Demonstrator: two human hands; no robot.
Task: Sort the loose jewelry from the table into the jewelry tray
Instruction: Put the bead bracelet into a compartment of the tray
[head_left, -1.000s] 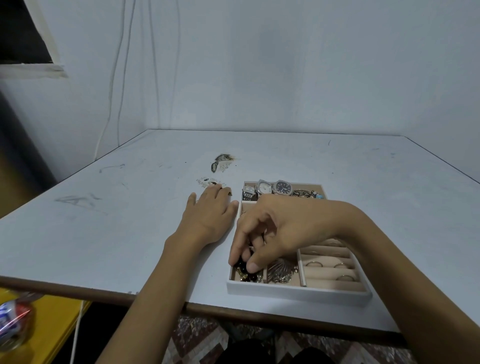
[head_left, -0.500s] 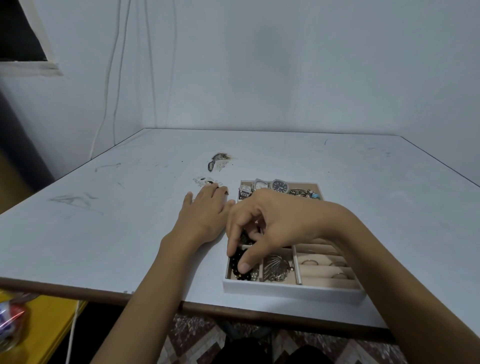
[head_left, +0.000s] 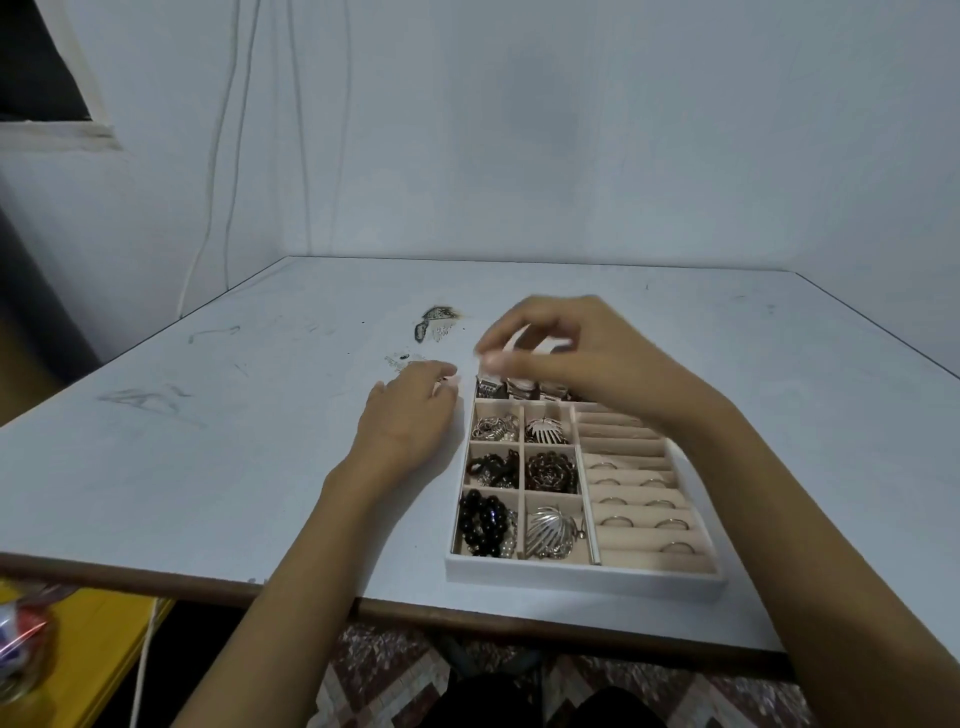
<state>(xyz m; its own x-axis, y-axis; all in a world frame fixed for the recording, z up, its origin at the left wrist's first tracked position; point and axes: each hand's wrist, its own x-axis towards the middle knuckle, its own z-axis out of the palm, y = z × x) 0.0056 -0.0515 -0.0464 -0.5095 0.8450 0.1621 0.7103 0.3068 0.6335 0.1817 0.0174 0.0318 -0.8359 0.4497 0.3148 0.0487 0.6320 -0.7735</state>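
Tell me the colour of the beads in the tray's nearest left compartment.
Glossy black: the beads show best in the head view, the only one.

Matt scuffed table (head_left: 260, 441); glossy beads (head_left: 485, 517).

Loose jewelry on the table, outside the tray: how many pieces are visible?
2. A dark and silver piece lies farthest on the table; a small pale piece lies just beyond the left hand, which may hide more.

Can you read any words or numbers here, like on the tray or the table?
None can be read.
On the jewelry tray: no writing.
On the table: only scribbles, no letters.
On the red and blue packet, lower left: print too blurred to read.
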